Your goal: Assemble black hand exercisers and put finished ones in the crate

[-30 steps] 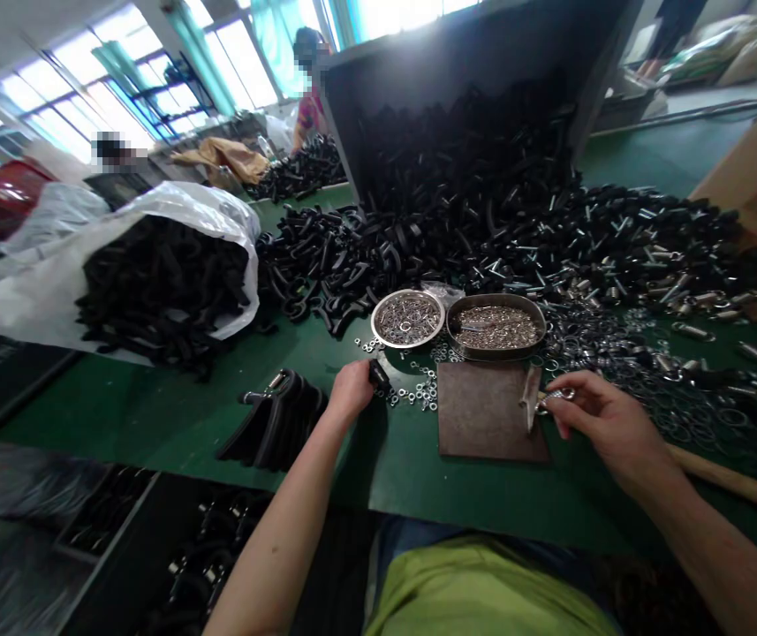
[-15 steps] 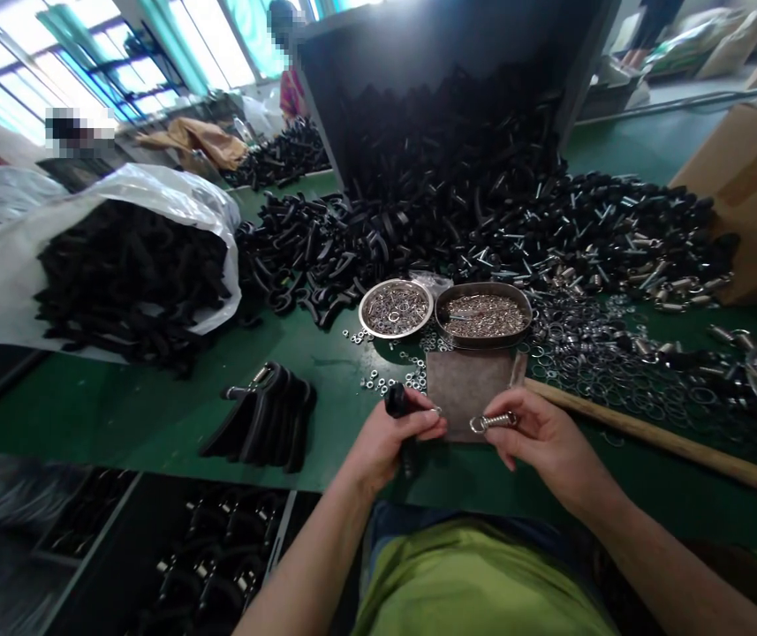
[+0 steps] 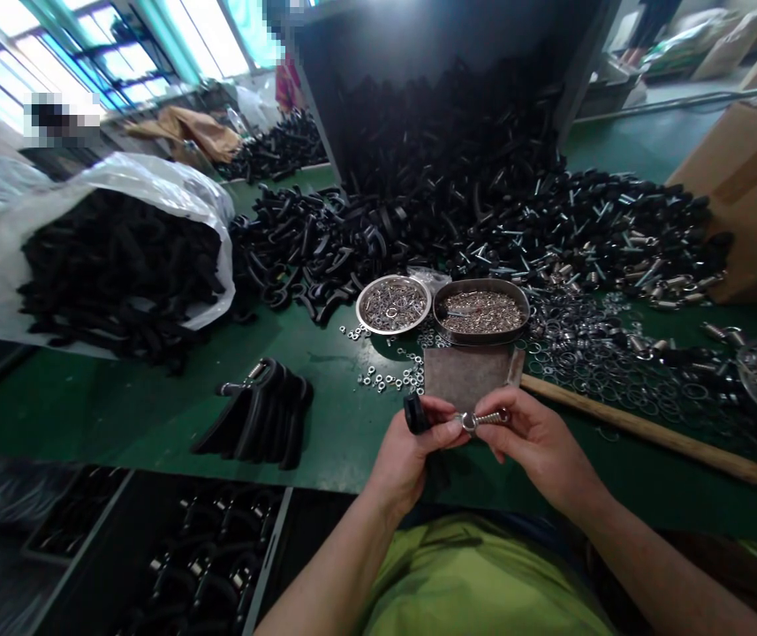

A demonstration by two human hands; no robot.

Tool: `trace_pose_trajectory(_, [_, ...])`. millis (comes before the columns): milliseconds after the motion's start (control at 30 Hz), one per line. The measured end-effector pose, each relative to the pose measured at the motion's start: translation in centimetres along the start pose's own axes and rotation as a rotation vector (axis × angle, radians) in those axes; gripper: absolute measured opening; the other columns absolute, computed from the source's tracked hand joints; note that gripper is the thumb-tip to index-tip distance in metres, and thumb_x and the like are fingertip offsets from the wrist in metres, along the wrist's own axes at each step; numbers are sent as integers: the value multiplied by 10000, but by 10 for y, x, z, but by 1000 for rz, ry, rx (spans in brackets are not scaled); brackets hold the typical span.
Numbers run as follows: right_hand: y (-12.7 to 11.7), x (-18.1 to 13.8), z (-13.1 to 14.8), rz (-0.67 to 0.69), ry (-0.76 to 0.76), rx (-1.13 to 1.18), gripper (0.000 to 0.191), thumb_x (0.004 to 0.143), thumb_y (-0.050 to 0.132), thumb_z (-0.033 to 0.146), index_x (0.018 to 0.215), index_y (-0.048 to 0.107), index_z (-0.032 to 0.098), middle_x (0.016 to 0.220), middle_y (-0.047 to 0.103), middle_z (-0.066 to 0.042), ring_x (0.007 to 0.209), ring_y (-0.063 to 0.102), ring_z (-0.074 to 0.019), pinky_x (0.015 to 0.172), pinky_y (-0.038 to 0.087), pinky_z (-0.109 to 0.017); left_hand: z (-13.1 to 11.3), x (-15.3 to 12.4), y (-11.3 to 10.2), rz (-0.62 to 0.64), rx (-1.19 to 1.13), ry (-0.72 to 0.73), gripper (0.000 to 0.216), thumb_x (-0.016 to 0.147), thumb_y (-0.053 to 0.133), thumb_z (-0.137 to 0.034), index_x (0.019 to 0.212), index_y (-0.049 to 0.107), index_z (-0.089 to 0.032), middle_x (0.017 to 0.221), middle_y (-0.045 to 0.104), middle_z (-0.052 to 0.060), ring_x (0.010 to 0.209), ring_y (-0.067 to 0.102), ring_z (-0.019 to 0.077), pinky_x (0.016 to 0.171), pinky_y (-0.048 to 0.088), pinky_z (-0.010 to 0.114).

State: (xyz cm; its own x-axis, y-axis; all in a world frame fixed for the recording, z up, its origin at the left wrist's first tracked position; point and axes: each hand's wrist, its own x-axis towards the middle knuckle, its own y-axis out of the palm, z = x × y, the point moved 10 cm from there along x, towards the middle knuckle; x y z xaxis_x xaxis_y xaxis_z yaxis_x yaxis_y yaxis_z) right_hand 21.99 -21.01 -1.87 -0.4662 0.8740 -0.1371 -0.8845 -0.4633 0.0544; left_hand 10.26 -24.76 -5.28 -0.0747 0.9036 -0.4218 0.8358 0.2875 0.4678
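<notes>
Over the bench's (image 3: 153, 397) near edge, the left hand (image 3: 411, 452) keeps a closed grip on a black handle (image 3: 413, 412) while the right hand (image 3: 541, 442) pinches a ringed metal screw (image 3: 486, 417) at its 3 o'clock, apparently mid-joining, which calls for aligning both ends.

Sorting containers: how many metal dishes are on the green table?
3: a round dish and an oval dish side by side mid-table, a third dish cut off at the right edge. More may be hidden.

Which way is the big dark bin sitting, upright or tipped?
Tipped. The bin lies on its side, open mouth toward the camera, black handles spilling out onto the green table.
</notes>
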Motion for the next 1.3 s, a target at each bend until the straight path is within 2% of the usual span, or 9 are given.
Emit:
trace_pose_trajectory(233, [1, 4, -2, 17, 58, 22, 199, 764, 650, 358, 837, 547, 204, 631, 528, 49, 486, 450, -76, 449, 346, -221, -2, 1, 3, 38, 50, 26, 287, 576, 809, -178, 793, 626, -136, 706, 648, -3, 649, 628, 119, 681, 517, 248])
trace_pose_trajectory(367, [1, 3, 5, 15, 15, 17, 188, 765, 653, 351, 841, 558, 208, 686, 560, 32, 526, 460, -81, 468, 358, -221, -3, 3, 0, 4, 47, 24, 303, 570, 813, -186, 801, 625, -133, 710, 650, 1, 646, 633, 125, 679, 523, 257])
trace_pose_trajectory(567, [4, 4, 2, 56, 46, -22, 161, 771, 643, 335, 836, 571, 207, 618, 504, 52, 502, 428, -74, 448, 317, -210, -4, 2, -1, -22, 41, 24, 319, 555, 820, -188, 800, 625, -124, 698, 649, 4, 644, 632, 131, 675, 525, 262])
trace_pose_trajectory(733, [3, 4, 10, 42, -9, -71, 134, 768, 651, 310, 819, 593, 201, 648, 527, 41, 534, 438, -74, 475, 322, -210, -4, 1, 0, -51, 23, 25, 296, 571, 812, -183, 792, 625, -121, 700, 631, -11, 640, 612, 106, 663, 510, 232])
trace_pose_trajectory(833, [3, 5, 6, 38, 21, -42, 156, 754, 662, 314, 818, 585, 194, 633, 524, 43, 516, 438, -72, 463, 327, -209, -4, 2, 0, -40, 40, 30, 293, 584, 805, -194, 805, 622, -131, 719, 630, -13, 654, 608, 108, 678, 502, 243])
trace_pose_trajectory(967, [1, 8, -12, 24, 135, 125, 219, 764, 641, 354, 878, 552, 189, 632, 521, 47, 479, 450, -74, 441, 358, -215, -15, 2, -2, -17, 211, 132, 261, 606, 788, -227, 796, 626, -152, 741, 637, -7, 682, 596, 125, 696, 477, 254])
trace_pose_trajectory(1100, [-10, 13, -8, -51, 70, 42, 255, 726, 683, 309, 928, 585, 187, 811, 632, -6, 717, 597, -127, 666, 480, -263, -24, 2, -6, -73, 510, 257, 181, 653, 747, -250, 773, 655, -151, 744, 641, 12, 681, 569, 124, 661, 436, 229])
trace_pose_trajectory(1167, [-13, 13, 2, -63, 19, -77, 238, 729, 677, 296, 932, 607, 194, 861, 663, -23, 789, 622, -153, 730, 490, -285, -12, 5, -4, -52, 460, 188, 204, 697, 708, -298, 821, 638, -153, 751, 637, 21, 634, 553, 117, 595, 423, 223])
trace_pose_trajectory(1300, [-17, 9, 27, -79, -46, -246, 199, 754, 639, 282, 939, 623, 210, 787, 681, -16, 709, 642, -162, 647, 508, -281, 35, 8, 10, 58, 110, -133, 261, 691, 705, -322, 811, 555, -145, 614, 507, -31, 453, 349, 43, 414, 249, 163])
